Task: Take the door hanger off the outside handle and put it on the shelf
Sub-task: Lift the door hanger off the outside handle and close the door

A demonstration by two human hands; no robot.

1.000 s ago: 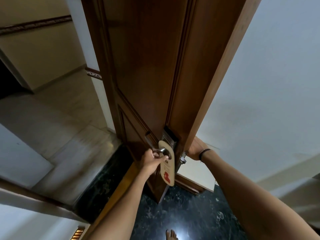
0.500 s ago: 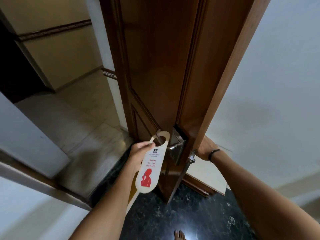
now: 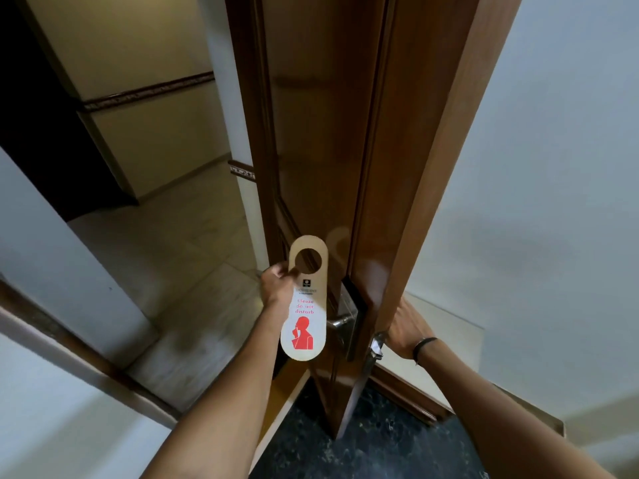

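Cream card with red print, the door hanger point(image 3: 304, 302) is standing upright at frame centre, clear of the handle point(image 3: 340, 321), the left hand point(image 3: 276, 285) pinching its edge beside the hole. The right hand point(image 3: 404, 331) is wrapping the door point(image 3: 345, 133) edge, apparently steadying it; no shelf is showing.

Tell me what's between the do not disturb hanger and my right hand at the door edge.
In the head view, the metal outside handle on its lock plate and the door's edge lie between the hanger and the right hand.
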